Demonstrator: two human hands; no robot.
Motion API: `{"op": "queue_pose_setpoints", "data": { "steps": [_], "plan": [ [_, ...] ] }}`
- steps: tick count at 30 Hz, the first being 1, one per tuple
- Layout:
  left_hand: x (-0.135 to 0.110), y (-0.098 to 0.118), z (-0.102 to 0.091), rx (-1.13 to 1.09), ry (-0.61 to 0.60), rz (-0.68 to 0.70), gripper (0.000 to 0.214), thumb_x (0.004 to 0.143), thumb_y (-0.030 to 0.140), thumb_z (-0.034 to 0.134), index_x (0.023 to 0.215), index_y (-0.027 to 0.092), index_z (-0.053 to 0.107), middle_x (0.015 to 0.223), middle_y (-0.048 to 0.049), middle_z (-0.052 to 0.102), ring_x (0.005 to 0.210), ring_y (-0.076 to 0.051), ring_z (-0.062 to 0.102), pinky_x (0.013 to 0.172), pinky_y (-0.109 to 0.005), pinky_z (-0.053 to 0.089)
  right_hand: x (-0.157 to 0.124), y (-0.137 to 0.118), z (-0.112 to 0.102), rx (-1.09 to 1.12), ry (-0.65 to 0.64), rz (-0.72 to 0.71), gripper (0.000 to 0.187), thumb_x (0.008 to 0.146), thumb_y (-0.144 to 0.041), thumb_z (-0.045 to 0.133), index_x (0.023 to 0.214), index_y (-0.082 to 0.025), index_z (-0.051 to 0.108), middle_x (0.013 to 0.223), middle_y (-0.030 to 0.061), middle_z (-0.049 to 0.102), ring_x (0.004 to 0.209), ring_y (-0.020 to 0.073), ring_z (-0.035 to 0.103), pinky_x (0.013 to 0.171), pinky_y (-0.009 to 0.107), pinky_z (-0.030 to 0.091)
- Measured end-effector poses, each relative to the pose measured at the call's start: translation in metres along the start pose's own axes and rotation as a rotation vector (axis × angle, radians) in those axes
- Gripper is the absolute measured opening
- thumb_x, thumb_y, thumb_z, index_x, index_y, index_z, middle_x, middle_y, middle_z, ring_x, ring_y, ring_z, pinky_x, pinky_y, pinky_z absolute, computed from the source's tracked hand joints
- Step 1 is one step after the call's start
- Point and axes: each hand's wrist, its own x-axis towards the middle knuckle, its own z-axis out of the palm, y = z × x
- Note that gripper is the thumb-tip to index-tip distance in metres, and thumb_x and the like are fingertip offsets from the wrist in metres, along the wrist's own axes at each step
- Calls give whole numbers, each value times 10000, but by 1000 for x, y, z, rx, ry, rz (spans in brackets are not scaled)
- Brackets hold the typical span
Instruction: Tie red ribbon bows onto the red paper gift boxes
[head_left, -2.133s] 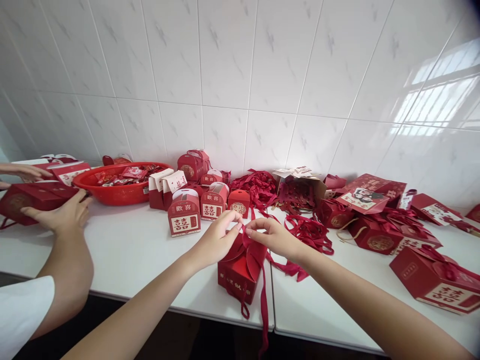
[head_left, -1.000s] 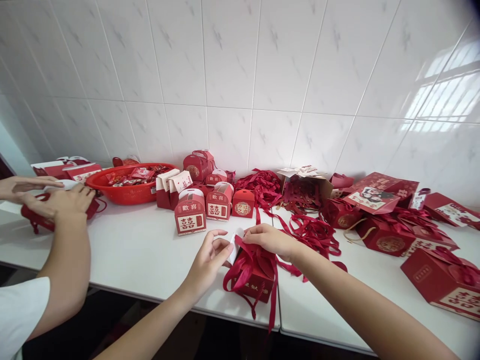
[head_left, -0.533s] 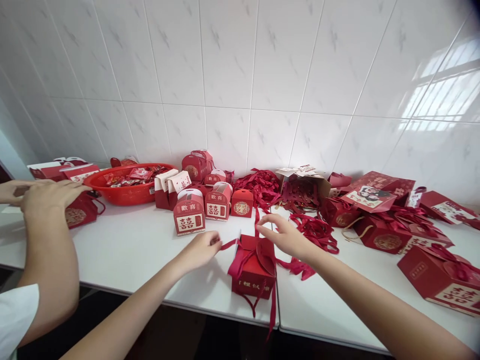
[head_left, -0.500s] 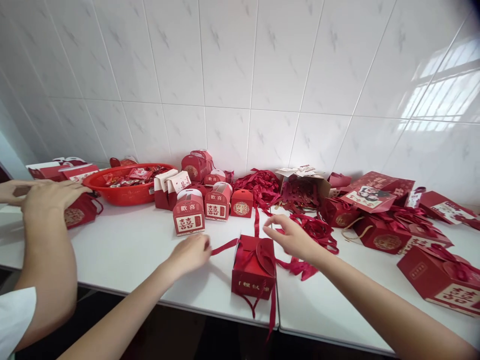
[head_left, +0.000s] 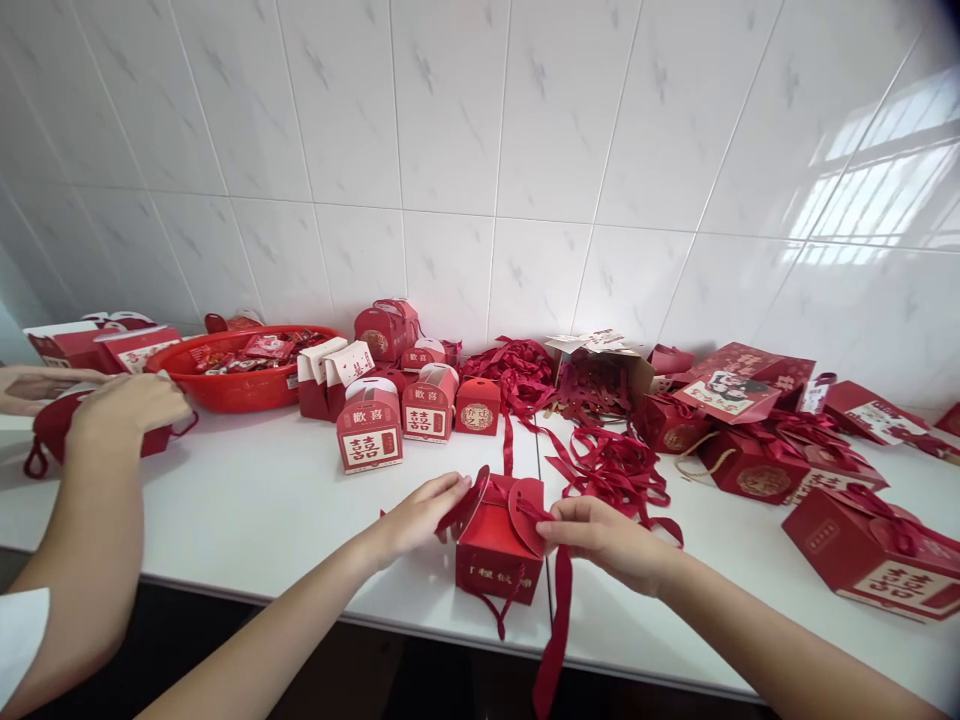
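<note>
A red gift box (head_left: 496, 570) with gold characters on its front stands near the table's front edge. My left hand (head_left: 424, 515) is at its left, fingers closed on the rounded top flap (head_left: 474, 497), which tilts up. On the right, my right hand (head_left: 600, 535) pinches a dark red ribbon (head_left: 556, 630) beside the right flap; the ribbon's end hangs past the table edge. Ribbon also runs through the top of the box, and a thin cord handle (head_left: 501, 615) dangles at its front.
Small red boxes (head_left: 370, 430) and a red basin (head_left: 232, 392) of wrapped sweets stand left of centre. Loose ribbons (head_left: 615, 465) lie behind my right hand. Finished-looking boxes (head_left: 874, 555) are at the right. At far left, a co-worker's hands (head_left: 127, 405) hold another red box.
My left hand has moved right onto the box flap, which has lifted. My right hand has come down to the box's right side and taken the ribbon. The co-worker's box has shifted left.
</note>
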Motion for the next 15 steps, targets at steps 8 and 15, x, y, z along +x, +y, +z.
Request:
{"op": "queue_pose_setpoints", "data": {
  "steps": [8, 15],
  "plan": [
    [-2, 13, -19, 80, 139, -57, 424, 801, 587, 456, 660, 189, 496, 621, 21, 469, 537, -117, 388, 490, -219, 262, -3, -18, -27, 237, -64, -35, 473, 768, -413, 672, 613, -201, 280, 501, -112, 181, 437, 38, 130, 432, 210, 115],
    [-3, -5, -20, 440, 225, 238, 314, 827, 475, 475, 676, 208, 404, 646, 29, 433, 619, -151, 434, 600, -257, 375, -3, -10, -35, -426, 124, -173, 458, 790, -535, 584, 586, -191, 361, 526, -66, 310, 471, 64, 251, 459, 236, 170]
  ]
}}
